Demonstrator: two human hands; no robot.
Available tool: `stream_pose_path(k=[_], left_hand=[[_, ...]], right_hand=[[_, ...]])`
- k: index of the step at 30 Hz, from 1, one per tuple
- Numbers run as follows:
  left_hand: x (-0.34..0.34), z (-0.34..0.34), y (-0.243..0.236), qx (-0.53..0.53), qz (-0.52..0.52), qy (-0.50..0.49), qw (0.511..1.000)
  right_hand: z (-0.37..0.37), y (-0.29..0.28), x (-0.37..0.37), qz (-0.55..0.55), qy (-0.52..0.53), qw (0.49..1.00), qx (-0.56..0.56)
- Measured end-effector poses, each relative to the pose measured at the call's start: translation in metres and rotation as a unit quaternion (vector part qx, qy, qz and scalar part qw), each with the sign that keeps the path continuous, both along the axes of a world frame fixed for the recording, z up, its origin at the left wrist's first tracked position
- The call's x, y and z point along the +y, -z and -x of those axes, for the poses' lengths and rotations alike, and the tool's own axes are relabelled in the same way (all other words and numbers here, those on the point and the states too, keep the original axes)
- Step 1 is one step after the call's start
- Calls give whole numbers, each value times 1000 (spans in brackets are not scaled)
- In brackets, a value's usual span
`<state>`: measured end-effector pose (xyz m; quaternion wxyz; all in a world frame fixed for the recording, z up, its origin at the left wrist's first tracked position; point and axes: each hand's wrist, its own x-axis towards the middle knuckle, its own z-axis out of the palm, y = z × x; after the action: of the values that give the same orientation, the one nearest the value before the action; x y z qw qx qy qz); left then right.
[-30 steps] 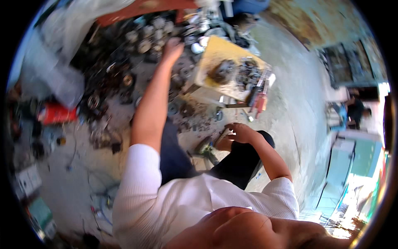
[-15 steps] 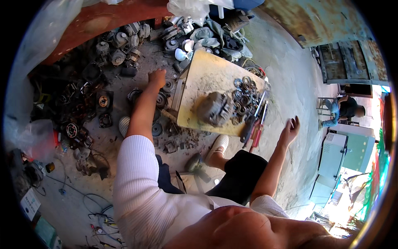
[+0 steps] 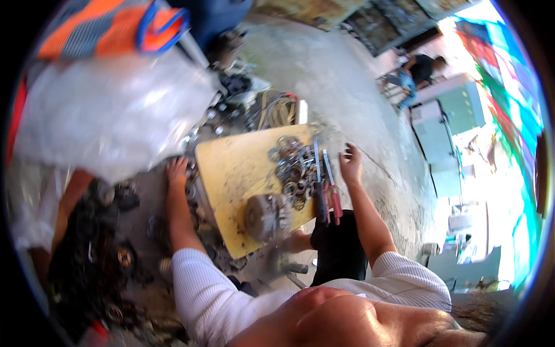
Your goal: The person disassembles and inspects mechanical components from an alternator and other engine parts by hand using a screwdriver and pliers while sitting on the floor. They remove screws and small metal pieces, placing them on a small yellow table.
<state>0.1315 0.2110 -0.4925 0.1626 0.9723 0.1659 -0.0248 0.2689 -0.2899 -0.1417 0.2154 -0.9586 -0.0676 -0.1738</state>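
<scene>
My left hand [image 3: 177, 172] hangs in the air just beyond the left edge of a low yellow table [image 3: 228, 168], fingers spread and holding nothing. On the other side, my right hand [image 3: 351, 165] is raised off the table's right edge, its fingers loosely bent, apart and without anything in them. A dusty, round metal motor body [image 3: 263, 217] sits near the table's close edge. Beside it lies a pile of metal rings, like bearings [image 3: 296, 170]. Long tools with red handles [image 3: 334, 205] and a black-handled tool [image 3: 321, 202] lie along the right edge.
Dark motor parts [image 3: 110, 254] cover the floor at left. A large clear plastic bag [image 3: 115, 115] and orange-grey fabric [image 3: 115, 29] fill the upper left. Coiled hose or cable [image 3: 280, 110] lies behind the table. Another person [image 3: 419, 69] sits far off, near pale green cabinets [image 3: 442, 124].
The view has turned, with the table now further left and the plastic bag closer. My left hand has gone from loosely closed to spread; my right is nearer the tools.
</scene>
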Motion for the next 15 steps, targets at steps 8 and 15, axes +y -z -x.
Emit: stream_pose_path(k=[8, 15], left_hand=[[27, -24, 56, 120, -112, -61, 985], [-4, -12, 62, 158, -148, -1, 976]], right_hand=[[15, -6, 15, -16, 54, 998, 30], [23, 0, 7, -29, 41, 997, 53]])
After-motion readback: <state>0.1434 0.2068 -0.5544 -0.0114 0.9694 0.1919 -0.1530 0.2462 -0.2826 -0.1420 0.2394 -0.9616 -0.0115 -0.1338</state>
